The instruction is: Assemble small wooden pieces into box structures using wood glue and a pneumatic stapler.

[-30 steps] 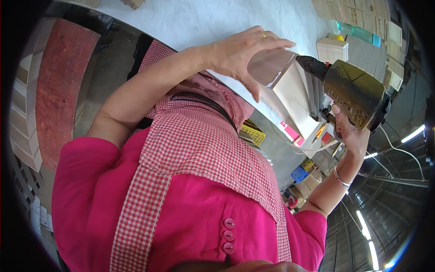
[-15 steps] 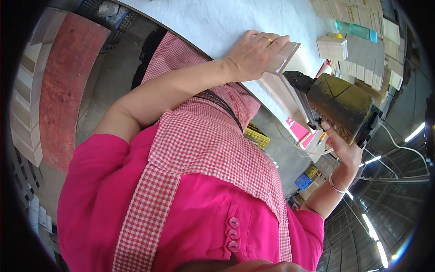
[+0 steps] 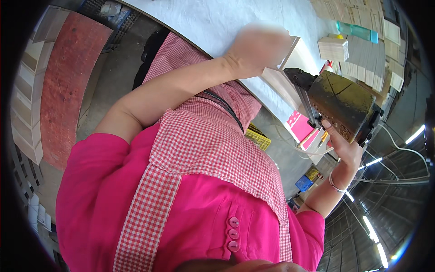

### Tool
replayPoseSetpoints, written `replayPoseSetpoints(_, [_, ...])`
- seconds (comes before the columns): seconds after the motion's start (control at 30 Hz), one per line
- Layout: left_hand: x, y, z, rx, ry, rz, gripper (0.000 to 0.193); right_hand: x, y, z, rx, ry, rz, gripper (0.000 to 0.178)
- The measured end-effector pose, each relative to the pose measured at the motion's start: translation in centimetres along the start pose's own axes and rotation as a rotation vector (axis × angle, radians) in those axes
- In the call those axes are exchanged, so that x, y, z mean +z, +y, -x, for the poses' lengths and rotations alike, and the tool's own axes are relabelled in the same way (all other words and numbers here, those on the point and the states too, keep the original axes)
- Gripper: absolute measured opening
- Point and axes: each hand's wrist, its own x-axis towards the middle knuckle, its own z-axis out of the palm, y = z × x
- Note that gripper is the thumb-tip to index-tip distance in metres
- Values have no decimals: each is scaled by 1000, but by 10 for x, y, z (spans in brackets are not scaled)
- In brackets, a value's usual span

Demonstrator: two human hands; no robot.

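left hand (image 3: 260,50) is pretty much a smudge, can't make out its fingers, and right hand (image 3: 345,148) has most of its own hidden behind the dark tool (image 3: 342,97), tabletop (image 3: 195,22) runs off the top edge

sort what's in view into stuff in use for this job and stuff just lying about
In use:
- olive-and-black tool, in the right hand
- pale wooden piece, at the blurred left hand

Seemingly just lying about:
- teal bottle
- yellow crate
- blue container
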Motion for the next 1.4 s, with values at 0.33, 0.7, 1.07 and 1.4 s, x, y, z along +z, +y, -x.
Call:
replayPoseSetpoints(0.33, [-2, 2, -1, -8, -23, -7, 87, -4, 6, 0, 53, -17, 86, 39])
replayPoseSetpoints(0.7, [-9, 2, 0, -28, -19, 186, 86, 4, 41, 21, 20, 321, 45, 23])
replayPoseSetpoints(1.07, [-22, 3, 16, 66, -113, 241, 81, 21, 250, 102, 407, 758, -131, 23])
replayPoseSetpoints(1.4, [-39, -14, -8, 11, -75, 214, 71, 145, 364, 66, 694, 523, 296, 51])
